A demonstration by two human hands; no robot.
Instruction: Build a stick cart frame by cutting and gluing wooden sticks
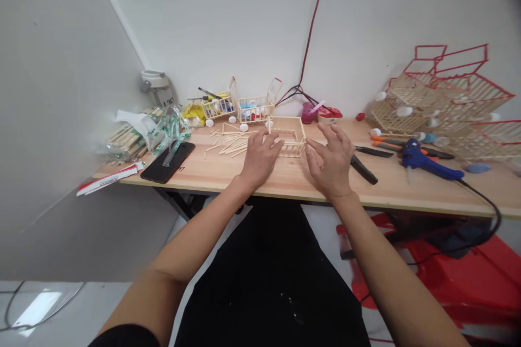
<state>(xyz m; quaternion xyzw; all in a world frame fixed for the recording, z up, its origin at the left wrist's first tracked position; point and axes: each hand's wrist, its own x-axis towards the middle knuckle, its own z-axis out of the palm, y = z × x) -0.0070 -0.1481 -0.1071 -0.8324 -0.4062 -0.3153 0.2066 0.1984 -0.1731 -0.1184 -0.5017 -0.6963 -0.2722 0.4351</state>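
Note:
A small open frame of glued wooden sticks (288, 135) stands on the pine tabletop (391, 190), between my two hands. My left hand (260, 158) rests at its left side, with spread fingertips reaching over the near corner. My right hand (331, 160) sits at its right side, fingers apart, its fingertips at or very close to the sticks. Neither hand visibly grips the frame. Loose wooden sticks (230, 142) lie scattered to the left of my left hand.
Two stick cribs with white wheels (256, 109) stand behind the hands. A blue glue gun (423, 160) and black pliers (363, 169) lie right, below red-edged stick structures (448, 97). A black phone (166, 161) and bagged sticks (130, 138) lie left.

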